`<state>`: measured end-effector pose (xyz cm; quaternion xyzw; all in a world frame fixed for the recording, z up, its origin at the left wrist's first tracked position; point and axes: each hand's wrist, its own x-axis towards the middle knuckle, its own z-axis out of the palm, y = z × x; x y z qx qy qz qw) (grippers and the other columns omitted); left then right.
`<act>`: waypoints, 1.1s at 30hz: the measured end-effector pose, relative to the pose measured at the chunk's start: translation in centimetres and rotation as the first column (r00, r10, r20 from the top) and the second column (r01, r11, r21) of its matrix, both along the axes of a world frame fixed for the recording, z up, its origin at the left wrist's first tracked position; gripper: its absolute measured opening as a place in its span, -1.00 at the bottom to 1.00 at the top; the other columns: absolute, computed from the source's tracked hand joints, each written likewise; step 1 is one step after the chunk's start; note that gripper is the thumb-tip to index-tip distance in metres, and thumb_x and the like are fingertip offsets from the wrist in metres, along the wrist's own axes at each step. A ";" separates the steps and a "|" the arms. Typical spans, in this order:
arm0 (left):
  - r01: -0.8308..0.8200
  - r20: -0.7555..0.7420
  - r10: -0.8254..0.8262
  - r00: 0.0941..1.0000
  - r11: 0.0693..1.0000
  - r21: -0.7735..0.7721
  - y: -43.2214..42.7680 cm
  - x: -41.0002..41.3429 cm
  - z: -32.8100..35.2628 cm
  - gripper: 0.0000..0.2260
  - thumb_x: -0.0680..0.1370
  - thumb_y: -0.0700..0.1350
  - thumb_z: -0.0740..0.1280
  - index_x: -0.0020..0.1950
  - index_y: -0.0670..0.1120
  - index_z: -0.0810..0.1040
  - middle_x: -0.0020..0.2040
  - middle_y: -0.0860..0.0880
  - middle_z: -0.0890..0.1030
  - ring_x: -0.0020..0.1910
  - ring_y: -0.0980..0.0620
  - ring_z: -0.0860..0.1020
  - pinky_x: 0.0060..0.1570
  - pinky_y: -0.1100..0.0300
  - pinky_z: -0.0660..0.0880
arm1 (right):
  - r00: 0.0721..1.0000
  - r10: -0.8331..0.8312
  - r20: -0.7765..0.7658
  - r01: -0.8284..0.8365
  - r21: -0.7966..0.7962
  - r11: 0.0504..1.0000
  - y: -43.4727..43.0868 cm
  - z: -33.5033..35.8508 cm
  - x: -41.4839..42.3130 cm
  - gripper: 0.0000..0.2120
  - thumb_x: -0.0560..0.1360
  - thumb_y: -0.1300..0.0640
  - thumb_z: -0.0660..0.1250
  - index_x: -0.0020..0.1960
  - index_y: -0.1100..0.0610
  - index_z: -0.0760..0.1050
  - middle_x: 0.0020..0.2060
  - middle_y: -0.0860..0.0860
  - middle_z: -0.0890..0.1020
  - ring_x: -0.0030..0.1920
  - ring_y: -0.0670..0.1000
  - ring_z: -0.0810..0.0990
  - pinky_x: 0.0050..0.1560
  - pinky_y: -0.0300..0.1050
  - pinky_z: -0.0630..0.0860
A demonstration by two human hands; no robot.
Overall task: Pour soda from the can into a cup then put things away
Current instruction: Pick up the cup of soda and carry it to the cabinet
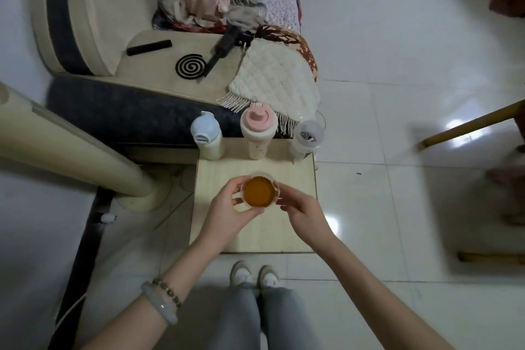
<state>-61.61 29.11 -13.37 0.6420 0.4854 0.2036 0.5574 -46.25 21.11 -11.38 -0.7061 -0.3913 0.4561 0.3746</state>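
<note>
A clear cup [259,192] full of amber drink sits at about the middle of the small counter [295,179], and both hands are on it. The left hand [227,214] wraps the cup's left and near side, thumb and fingers curled against the wall; the right hand [301,212] has its fingertips closed on the right side of the rim. Whether the cup rests on the counter or is lifted just clear of it cannot be told from above. Judging by the level of the liquid, which reaches close to the rim, the pouring part of the task looks done. No soda can shows anywhere in view, so it may already be put away or simply lie outside the picture; that cannot be settled here. What seems left is the tidying: the cup itself has yet to go wherever it belongs. Along the far edge of the counter stand three other containers, well apart from the cup: a bottle with a blue lid [206,136] at the far left corner, a bottle with a pink lid [258,129] at the middle, and a clear jar [308,136] at the far right corner. With the cup so full, any carry will call for a level, steady grip.
</note>
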 end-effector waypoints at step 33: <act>0.146 -0.459 -0.127 0.879 0.989 0.005 2.3 1.2 -14.4 -0.23 0.38 -0.14 0.51 0.49 -0.04 0.16 0.46 -0.02 0.28 0.45 -0.01 0.23 0.41 0.06 0.23 | 0.975 0.216 0.046 -0.180 -0.400 0.899 3.7 -14.1 3.1 -0.51 0.55 0.29 0.13 0.46 0.08 0.23 0.34 0.10 0.43 0.31 0.07 0.43 0.24 -0.13 0.37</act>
